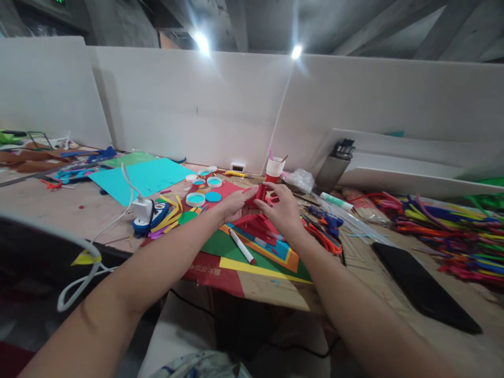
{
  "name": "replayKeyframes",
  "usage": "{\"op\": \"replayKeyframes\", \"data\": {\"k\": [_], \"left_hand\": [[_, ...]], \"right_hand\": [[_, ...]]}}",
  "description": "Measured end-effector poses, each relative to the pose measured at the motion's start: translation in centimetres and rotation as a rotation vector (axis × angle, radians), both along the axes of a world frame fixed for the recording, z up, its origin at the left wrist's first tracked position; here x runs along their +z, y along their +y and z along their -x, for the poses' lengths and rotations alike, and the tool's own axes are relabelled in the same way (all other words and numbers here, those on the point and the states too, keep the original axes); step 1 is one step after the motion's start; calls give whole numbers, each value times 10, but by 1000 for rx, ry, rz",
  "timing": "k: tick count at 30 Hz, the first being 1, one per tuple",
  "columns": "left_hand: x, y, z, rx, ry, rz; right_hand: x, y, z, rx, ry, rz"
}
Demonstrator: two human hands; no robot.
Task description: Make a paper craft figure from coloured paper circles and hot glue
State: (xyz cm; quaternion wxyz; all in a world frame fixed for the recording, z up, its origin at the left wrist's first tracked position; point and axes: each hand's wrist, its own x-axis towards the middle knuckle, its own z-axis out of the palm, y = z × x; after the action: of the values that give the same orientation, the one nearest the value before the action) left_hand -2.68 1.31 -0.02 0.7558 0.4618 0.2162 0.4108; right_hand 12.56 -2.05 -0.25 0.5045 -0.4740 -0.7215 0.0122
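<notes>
Both hands meet over the middle of the table, closed on a small folded piece of red paper (260, 195). My left hand (237, 206) grips it from the left, and the fingers of my right hand (281, 207) pinch it from the right. Part of the piece is hidden behind the fingers. Below it lie red paper scraps (258, 226) on a stack of coloured sheets in blue, orange, yellow and green. A white marker with a dark red end (242, 247) rests across the stack, just under my left hand.
Left of the hands are paint pots (196, 199), a cyan sheet (144, 176) and a white charger plug (142, 209) with cables. Paper cups (274, 168) stand behind. To the right are a blue glue gun (333, 223), a black phone (425, 286) and many pipe cleaners (452, 231).
</notes>
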Motion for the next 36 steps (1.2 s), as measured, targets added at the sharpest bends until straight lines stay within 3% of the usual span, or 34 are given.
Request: {"op": "replayKeyframes", "data": {"k": [24,36], "left_hand": [[4,-5,-2,2,-22,-136],[-4,1,0,244,82,-264]], "right_hand": [[7,-5,1,-32,-59,-159],[7,-6,0,-47,-56,-154]]}}
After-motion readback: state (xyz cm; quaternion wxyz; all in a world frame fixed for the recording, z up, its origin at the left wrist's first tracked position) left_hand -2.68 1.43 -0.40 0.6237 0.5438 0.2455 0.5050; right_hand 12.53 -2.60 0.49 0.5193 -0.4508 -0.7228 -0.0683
